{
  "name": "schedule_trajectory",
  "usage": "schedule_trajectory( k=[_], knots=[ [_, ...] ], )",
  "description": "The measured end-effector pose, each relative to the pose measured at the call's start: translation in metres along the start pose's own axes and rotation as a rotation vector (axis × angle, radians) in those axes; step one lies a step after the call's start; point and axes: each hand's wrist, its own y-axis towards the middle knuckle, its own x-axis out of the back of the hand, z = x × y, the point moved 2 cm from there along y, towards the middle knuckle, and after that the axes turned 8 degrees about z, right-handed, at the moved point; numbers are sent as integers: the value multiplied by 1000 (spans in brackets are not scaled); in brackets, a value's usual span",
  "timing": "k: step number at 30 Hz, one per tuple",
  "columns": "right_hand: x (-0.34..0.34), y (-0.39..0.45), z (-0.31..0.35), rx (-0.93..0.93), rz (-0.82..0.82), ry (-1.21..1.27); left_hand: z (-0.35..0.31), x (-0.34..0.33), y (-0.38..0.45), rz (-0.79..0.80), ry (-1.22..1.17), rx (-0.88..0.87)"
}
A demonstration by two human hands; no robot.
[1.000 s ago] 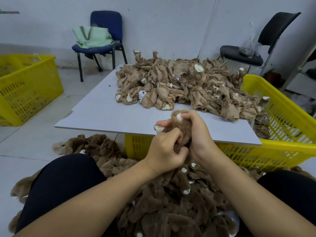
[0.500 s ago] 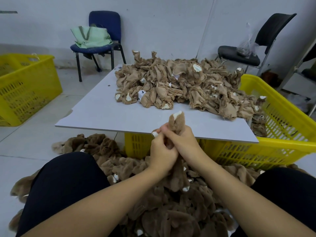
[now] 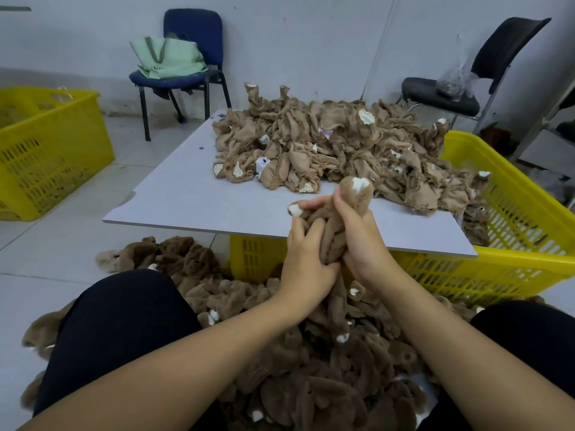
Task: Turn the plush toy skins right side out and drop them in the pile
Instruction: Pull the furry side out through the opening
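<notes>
Both hands hold one brown plush toy skin (image 3: 334, 231) in front of me, just over the near edge of the white board (image 3: 186, 200). My right hand (image 3: 362, 244) grips its upper part, where a furry limb with a white tip sticks up. My left hand (image 3: 306, 262) grips the lower part; another white-tipped limb pokes out to the left. On the board lies a heap of inside-out tan skins (image 3: 326, 147). Between my knees on the floor spreads the pile of furry brown skins (image 3: 311, 368).
The board rests on a yellow crate (image 3: 513, 244) at the right. Another yellow crate (image 3: 46, 150) stands on the floor at the left. A blue chair with a green bag (image 3: 174, 57) and a black chair (image 3: 466, 88) stand by the wall.
The skin's white-tipped limb has pushed further out above my right hand. Both hands have shifted their grip slightly and stay close together at the board's edge.
</notes>
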Motion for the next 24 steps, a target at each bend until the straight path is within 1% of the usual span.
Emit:
schedule_trajectory(
  k=[2,3,5,7,9,11,14,16,18,20,22,24],
  knots=[
    [-1,-6,-17,-57,-17,-130,8,-8,-3,98,65,49],
    [-3,-9,-24,-67,-23,-196,12,-11,-6,110,64,81],
    [-6,-10,-31,-75,-47,-249,16,-13,-7,72,-25,172],
    [-7,-8,-29,-85,-58,-223,17,-10,-7,24,-113,319],
    [-8,-7,-23,-80,-34,-193,16,-8,-9,22,-302,446],
    [-7,-8,-15,-42,-17,-169,13,-8,-11,24,-513,413],
    [1,-6,5,35,-10,-124,2,4,-6,-20,-590,275],
    [11,-5,17,55,3,-125,-10,16,0,-35,-607,181],
    [20,-8,21,-13,-24,-153,-21,27,7,-56,-537,117],
    [24,-9,16,-146,-18,-131,-29,36,14,-48,-449,65],
    [21,-12,9,-259,115,24,-32,41,18,-9,-433,30],
    [19,-15,7,-345,198,109,-32,44,21,1,-449,26]
  ],
)
